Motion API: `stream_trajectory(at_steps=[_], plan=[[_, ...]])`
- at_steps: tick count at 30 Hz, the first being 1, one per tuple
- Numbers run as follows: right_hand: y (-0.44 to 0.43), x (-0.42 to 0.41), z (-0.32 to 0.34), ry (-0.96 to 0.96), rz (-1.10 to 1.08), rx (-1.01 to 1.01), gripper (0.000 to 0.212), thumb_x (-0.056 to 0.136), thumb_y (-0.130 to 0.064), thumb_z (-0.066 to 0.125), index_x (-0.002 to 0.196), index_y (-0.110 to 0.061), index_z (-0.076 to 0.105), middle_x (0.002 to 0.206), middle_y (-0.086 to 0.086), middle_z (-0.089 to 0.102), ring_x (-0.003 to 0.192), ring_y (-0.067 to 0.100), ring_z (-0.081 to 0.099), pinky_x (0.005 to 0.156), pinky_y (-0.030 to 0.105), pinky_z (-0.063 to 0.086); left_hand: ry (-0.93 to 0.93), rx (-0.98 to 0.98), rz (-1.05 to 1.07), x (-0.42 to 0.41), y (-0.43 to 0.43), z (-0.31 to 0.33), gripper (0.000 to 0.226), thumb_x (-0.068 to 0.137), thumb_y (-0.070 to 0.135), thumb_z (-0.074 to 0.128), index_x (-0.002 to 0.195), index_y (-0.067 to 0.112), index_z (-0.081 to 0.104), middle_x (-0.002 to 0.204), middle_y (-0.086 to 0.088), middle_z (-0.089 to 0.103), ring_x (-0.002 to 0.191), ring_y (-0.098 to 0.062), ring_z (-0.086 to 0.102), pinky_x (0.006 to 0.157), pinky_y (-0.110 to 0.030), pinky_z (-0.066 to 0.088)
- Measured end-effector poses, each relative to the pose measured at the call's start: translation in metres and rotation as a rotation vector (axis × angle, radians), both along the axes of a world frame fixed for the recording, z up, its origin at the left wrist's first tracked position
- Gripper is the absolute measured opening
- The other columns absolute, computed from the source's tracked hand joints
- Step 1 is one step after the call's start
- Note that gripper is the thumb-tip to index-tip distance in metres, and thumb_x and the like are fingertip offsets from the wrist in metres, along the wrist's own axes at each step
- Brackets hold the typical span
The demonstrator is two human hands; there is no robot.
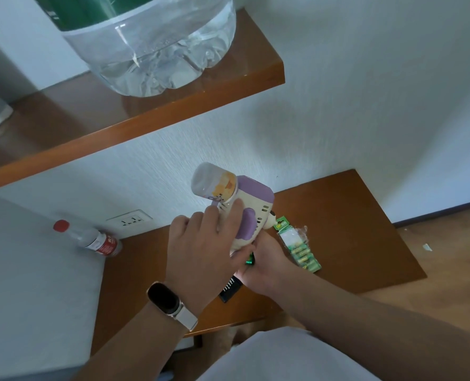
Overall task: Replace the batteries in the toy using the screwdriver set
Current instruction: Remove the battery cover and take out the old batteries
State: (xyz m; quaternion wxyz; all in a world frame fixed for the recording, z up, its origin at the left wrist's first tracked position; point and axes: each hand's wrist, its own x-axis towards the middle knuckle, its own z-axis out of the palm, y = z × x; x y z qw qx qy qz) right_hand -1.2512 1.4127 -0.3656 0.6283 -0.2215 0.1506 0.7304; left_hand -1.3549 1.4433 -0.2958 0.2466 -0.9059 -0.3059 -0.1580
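Here, nearest, the left hand (198,243), a dark wristband (164,298) on its wrist, lays its fingers along the toy (251,196), its grip closed on the body. The right hand (264,264) cups the lower end, grip curled round it. The toy is held above the tabletop (352,229): cream plastic, purple patches, slotted vents, a clear cylinder with orange print. Under the hands lies the black screwdriver set (229,291). Beside it is a green battery pack (301,250) with yellow-green cells inside, its lettering unreadable. Farther off, a red-capped bottle (96,239) lies near the wall socket (131,220). Above, a big water jug (157,50) stands on a shelf (173,116).
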Motion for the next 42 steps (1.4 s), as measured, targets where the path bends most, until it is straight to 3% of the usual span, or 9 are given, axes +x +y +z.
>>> stream_trajectory(at_steps=[4,10,13,19,21,26,36,42], plan=[[0.006,0.0,0.002,-0.036,0.053,-0.014,0.03,0.095,-0.027,0.061,0.121,-0.016,0.068,0.122,0.008,0.07,0.108,0.025,0.069,0.089,0.039,0.057,-0.036,-0.056,0.084,-0.006,0.009,0.007,0.074,0.084,0.068,0.063,0.133,0.014,0.052,0.084,-0.008,0.063,0.069,-0.026,0.061,0.067,-0.039,0.044],[0.009,-0.001,-0.002,-0.031,0.06,-0.058,0.029,0.094,-0.013,0.059,0.12,-0.001,0.063,0.117,0.02,0.07,0.105,0.033,0.07,0.085,0.048,0.058,-0.095,-0.059,0.107,-0.021,0.015,0.012,0.075,0.086,0.072,0.057,0.134,0.015,0.052,0.09,-0.009,0.065,0.076,-0.028,0.064,0.073,-0.042,0.046],[0.009,0.0,-0.005,-0.038,0.053,-0.117,0.019,0.096,-0.014,0.058,0.107,-0.001,0.066,0.1,0.021,0.073,0.093,0.034,0.073,0.082,0.049,0.059,-0.13,-0.06,0.125,-0.024,0.015,0.015,0.078,0.086,0.077,0.053,0.134,0.015,0.052,0.093,-0.008,0.066,0.08,-0.027,0.065,0.075,-0.042,0.044],[0.007,-0.008,0.001,-0.136,0.071,-0.003,0.029,0.095,-0.027,0.06,0.121,-0.018,0.07,0.123,0.008,0.07,0.112,0.026,0.068,0.096,0.038,0.054,-0.078,-0.053,0.103,-0.017,0.0,-0.004,0.072,0.088,0.071,0.053,0.133,0.015,0.052,0.089,-0.008,0.065,0.074,-0.025,0.064,0.07,-0.036,0.042],[0.005,-0.008,0.001,-0.13,0.079,-0.029,0.027,0.096,-0.03,0.059,0.119,-0.02,0.071,0.121,0.005,0.071,0.111,0.024,0.068,0.093,0.036,0.055,-0.087,-0.07,0.114,-0.018,0.0,-0.008,0.073,0.085,0.07,0.057,0.133,0.015,0.053,0.089,-0.008,0.066,0.075,-0.025,0.066,0.07,-0.036,0.044],[0.009,-0.006,0.002,-0.143,0.079,-0.058,0.026,0.099,-0.026,0.054,0.118,-0.017,0.071,0.117,0.007,0.073,0.102,0.025,0.072,0.069,0.033,0.059,-0.115,-0.099,0.137,-0.02,0.008,-0.007,0.075,0.084,0.072,0.053,0.133,0.015,0.051,0.087,-0.007,0.064,0.073,-0.024,0.064,0.069,-0.036,0.041],[0.01,-0.008,-0.001,-0.014,0.119,-0.085,0.027,0.092,-0.006,0.058,0.119,-0.004,0.065,0.114,0.018,0.072,0.105,0.031,0.07,0.081,0.045,0.06,-0.169,-0.229,0.2,-0.033,0.025,-0.007,0.078,0.076,0.071,0.061,0.132,0.016,0.052,0.087,-0.004,0.066,0.072,-0.024,0.066,0.07,-0.032,0.036],[0.016,-0.017,-0.001,-0.04,0.179,-0.118,0.036,0.089,-0.005,0.066,0.125,-0.003,0.06,0.124,0.021,0.066,0.107,0.035,0.068,0.089,0.047,0.057,-0.202,-0.285,0.233,-0.052,0.036,-0.009,0.079,0.077,0.071,0.059,0.134,0.017,0.05,0.092,-0.006,0.068,0.078,-0.027,0.068,0.074,-0.038,0.047]])
